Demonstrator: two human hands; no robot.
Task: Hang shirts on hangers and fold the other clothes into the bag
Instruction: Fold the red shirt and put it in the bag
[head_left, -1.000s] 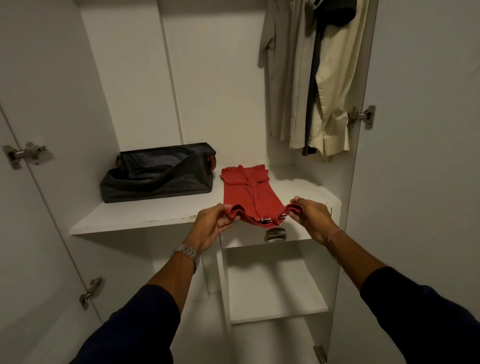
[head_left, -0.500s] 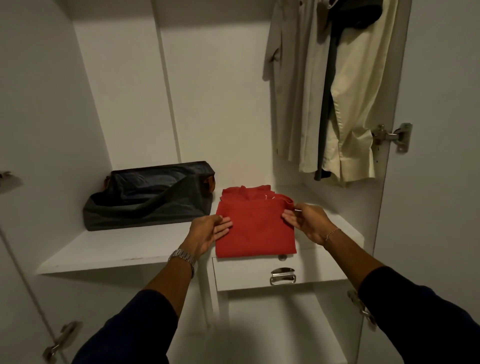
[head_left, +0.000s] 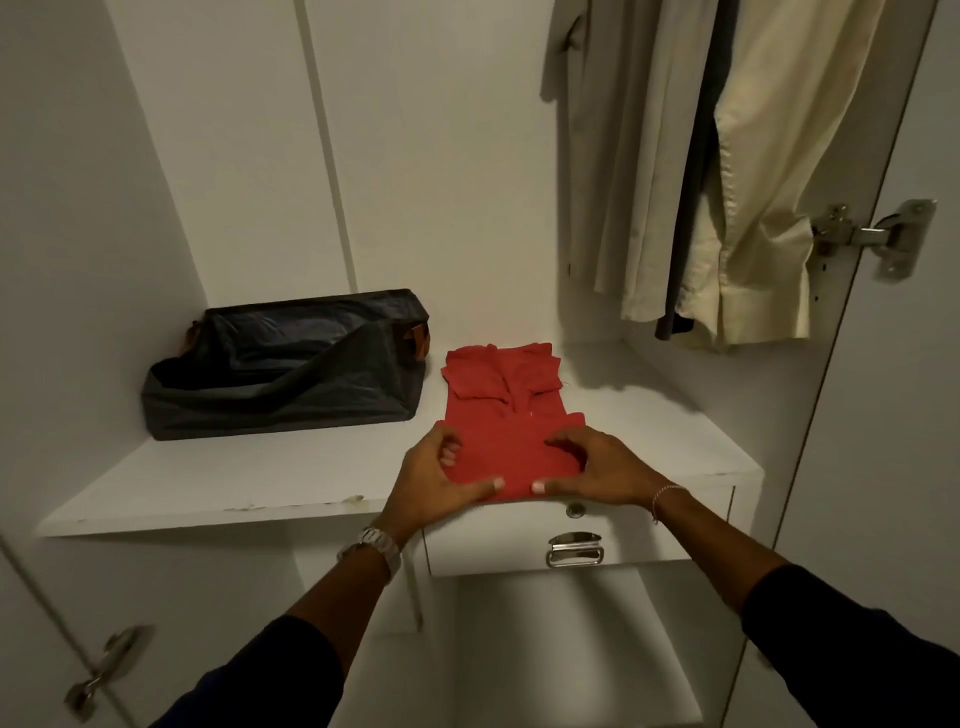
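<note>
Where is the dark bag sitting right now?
In the head view the dark bag sits on the white wardrobe shelf, left of centre against the back wall, just left of the red garment, which both hands hold.

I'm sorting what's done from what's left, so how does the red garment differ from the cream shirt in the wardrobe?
The red garment lies folded flat on the shelf; the cream shirt hangs full length at the upper right. Both hands, left hand and right hand, grip the red garment's near edge; nothing touches the cream shirt. The red garment sits beside the bag; the cream shirt hangs among other hanging clothes. Both are inside the wardrobe.
</note>
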